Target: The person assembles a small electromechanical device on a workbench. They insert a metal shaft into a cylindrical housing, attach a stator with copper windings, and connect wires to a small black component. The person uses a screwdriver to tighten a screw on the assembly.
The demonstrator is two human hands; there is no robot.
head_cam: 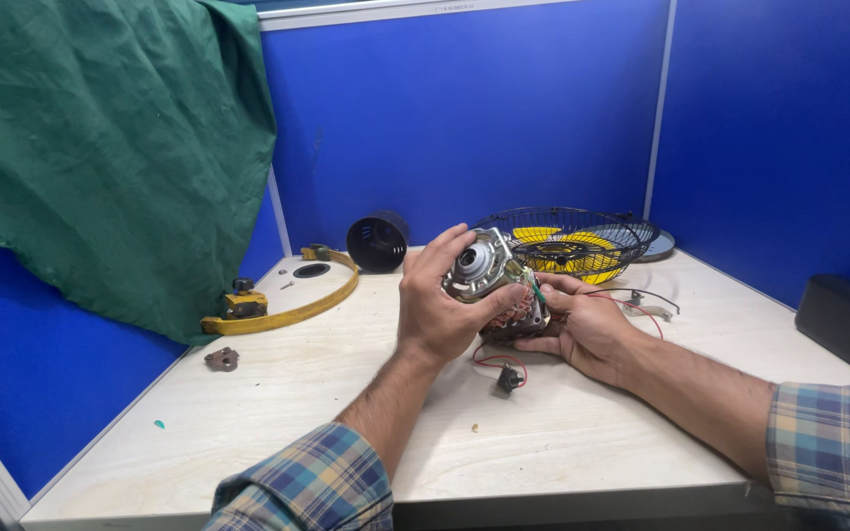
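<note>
Holding a small metal fan motor (492, 280) above the pale table (346, 413), the left hand (435, 305) is gripping its left side while the right hand (587, 329) is cupping it from underneath, fingers curled.

labels: one small strip of dark print (453, 7) on the pale rail that caps the blue partition, top centre, too small to make out.
packages: none that I can see on the desk or by the walls.
signs: none on the blue panels.
screens: none in sight.
</note>
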